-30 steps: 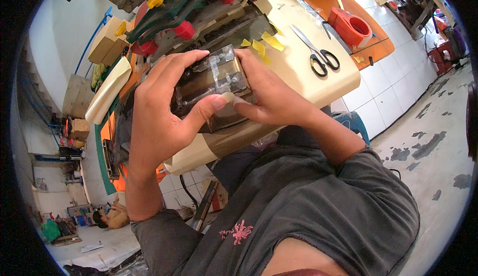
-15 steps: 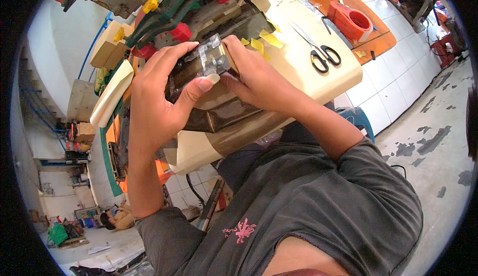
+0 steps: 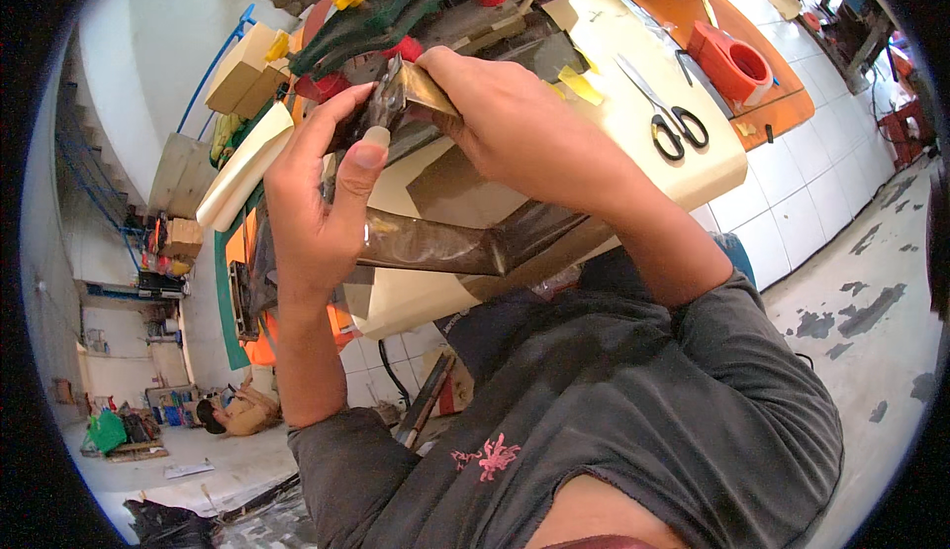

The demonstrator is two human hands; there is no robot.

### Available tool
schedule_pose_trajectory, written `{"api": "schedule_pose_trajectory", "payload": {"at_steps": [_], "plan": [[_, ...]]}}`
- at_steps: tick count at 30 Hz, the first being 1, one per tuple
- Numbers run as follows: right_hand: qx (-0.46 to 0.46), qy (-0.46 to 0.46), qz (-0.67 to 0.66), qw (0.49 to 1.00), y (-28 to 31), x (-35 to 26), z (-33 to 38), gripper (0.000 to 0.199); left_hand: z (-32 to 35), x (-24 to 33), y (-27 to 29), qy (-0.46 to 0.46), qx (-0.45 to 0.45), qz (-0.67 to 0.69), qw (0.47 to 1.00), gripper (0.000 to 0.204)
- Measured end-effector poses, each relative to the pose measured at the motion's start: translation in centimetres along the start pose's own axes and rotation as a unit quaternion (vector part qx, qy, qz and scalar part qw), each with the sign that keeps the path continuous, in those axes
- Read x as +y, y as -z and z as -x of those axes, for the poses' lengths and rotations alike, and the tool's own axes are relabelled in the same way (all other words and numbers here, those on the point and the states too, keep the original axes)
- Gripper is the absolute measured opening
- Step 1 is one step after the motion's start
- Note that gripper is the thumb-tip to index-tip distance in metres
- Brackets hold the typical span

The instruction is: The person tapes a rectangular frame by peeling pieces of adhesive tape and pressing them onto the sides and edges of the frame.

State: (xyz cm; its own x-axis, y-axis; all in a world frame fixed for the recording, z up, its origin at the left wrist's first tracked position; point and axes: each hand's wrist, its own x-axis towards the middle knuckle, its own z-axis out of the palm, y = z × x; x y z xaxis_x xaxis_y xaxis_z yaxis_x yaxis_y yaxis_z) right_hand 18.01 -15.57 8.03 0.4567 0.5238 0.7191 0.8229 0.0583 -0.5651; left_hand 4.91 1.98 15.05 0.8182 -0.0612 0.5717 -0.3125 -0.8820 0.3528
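Both my hands are raised over the table around a small box-like block with a golden-brown face and a dark, shiny side. My left hand grips its dark side, thumb bent up along the edge. From the other side, the fingers of my right hand close on the golden-brown face; their tips are partly hidden. Below the hands runs a strip of dark translucent brown film, creased near its middle; whether it joins the block I cannot tell. Cream paper covers the table beneath.
Black-handled scissors lie on the paper at right, near yellow scraps. Beyond them a red tape dispenser stands on the orange tabletop. A dark green frame with red knobs rises past my hands. Another person is far left.
The block has been turned, so its clear-taped face no longer shows and a golden-brown face does. My right hand sits higher over it. More of the film strip shows; the whole view has shifted slightly.
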Motion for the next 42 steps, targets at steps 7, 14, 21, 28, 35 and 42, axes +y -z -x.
{"api": "schedule_pose_trajectory", "payload": {"at_steps": [7,14,21,28,35,42], "plan": [[-0.036,0.039,0.051,0.997,-0.4,-0.2,-1.4,0.021,1.1,0.0,0.2,0.128,0.011,0.077,0.989,0.045],[-0.059,0.032,0.07,0.995,-0.5,-0.6,-1.8,0.018,1.5,-0.6,0.5,0.152,0.012,0.113,0.982,0.042],[-0.063,0.041,0.056,0.996,-0.8,-0.4,-1.9,0.016,1.7,-1.3,-0.1,0.142,0.051,0.214,0.965,0.043],[-0.031,0.026,0.019,0.999,-0.8,-0.4,-1.6,0.024,1.5,0.0,0.2,0.171,0.032,0.255,0.951,0.046],[0.03,0.005,-0.033,0.999,-0.6,-1.2,0.3,0.03,0.3,2.0,0.7,0.077,0.029,0.112,0.99,0.047],[0.049,-0.034,-0.086,0.994,-1.6,1.3,2.4,0.043,-0.3,2.1,-0.2,0.015,-0.037,-0.008,0.999,0.055]]}}
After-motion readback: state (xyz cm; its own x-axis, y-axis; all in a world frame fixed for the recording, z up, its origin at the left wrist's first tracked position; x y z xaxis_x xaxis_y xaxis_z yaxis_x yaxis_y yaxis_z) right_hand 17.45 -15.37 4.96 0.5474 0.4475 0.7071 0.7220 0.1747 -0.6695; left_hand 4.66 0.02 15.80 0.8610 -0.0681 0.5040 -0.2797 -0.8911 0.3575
